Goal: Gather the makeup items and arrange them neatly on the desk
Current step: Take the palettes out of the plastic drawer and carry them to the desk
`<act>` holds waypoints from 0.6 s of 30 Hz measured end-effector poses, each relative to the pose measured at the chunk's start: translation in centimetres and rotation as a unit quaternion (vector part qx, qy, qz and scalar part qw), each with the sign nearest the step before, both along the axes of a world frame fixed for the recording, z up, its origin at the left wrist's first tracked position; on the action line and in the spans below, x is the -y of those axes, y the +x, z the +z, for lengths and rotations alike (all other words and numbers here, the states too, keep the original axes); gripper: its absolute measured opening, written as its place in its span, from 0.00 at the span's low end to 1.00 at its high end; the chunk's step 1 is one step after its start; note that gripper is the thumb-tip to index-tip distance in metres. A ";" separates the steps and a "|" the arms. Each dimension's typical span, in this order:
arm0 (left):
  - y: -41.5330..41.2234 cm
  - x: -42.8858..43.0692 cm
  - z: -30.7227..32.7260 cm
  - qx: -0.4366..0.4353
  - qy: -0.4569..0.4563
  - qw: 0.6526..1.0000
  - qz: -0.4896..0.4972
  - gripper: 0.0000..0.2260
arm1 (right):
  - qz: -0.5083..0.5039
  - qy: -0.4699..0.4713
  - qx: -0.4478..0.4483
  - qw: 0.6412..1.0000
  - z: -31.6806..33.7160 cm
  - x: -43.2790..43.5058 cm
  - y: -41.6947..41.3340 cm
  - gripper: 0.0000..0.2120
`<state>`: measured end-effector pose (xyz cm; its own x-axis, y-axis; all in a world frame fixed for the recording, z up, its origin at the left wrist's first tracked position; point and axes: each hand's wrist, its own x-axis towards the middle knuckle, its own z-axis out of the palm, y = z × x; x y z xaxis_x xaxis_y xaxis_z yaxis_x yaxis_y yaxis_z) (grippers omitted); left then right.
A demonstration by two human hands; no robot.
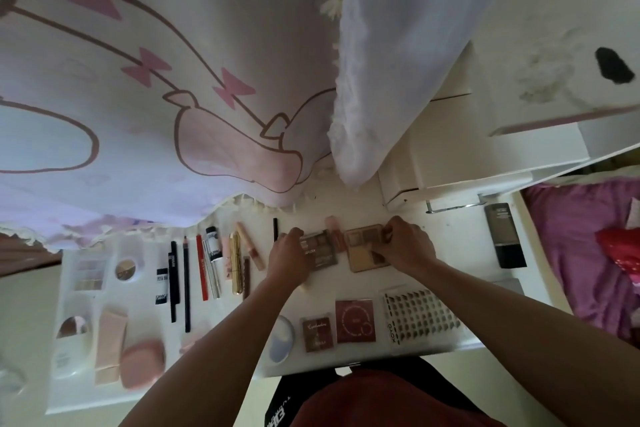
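Nearest us, a red top (381, 402) and two bare forearms reach out over the white tabletop (460, 253).

Near row, left to right, edges roughly aligned:
- round blue compact (282, 340)
- small brown palette (318, 333)
- red square palette (355, 321)
- patterned lash tray (420, 317)

We read this row as done, with the flat cases grouped together.

Far row, in progress:
- The left hand (289, 258) has its fingers curled round the left edge of the dark eyeshadow palette (320, 250).
- The right hand (407, 246) has its fingers bent over the far right corner of the tan palette (363, 250), with the thumb lying across it.
- A pink tube (334, 232) stands between the two palettes, touching or nearly so.

We judge that the grips on the outer edges let both palettes be slid and squared side by side above the near row.

On the left, the black pencil (187, 284), red pencil (202, 267) and gold tube (236, 263) lie parallel, sorted as the long items. The pink puff (142, 364) sits at the near left. A black bottle (505, 236) lies well apart at the far right and is probably not placed yet. A printed cloth (173, 80) hangs over the far edge.
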<state>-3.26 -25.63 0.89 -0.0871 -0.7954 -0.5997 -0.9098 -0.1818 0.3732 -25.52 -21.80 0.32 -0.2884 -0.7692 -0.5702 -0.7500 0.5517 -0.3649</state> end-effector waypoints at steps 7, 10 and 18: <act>0.5 -0.6 1.0 0.002 -0.029 0.999 -0.012 0.12 | 0.017 -0.009 -0.005 1.000 -0.4 -0.4 0.0 0.21; 1.3 -1.2 1.9 -0.005 -0.058 0.998 -0.006 0.13 | 0.048 -0.023 -0.044 0.998 0.5 -0.6 0.4 0.18; 5.2 -2.8 5.6 -0.033 -0.136 0.990 0.010 0.15 | 0.089 -0.097 -0.080 0.988 3.7 -2.0 3.3 0.12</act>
<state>1.93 -22.79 6.51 -0.1018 -0.9289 -0.3561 -0.8791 -0.0835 0.4692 -22.27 -19.76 3.98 -0.2141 -0.9061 -0.3650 -0.8855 0.3377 -0.3190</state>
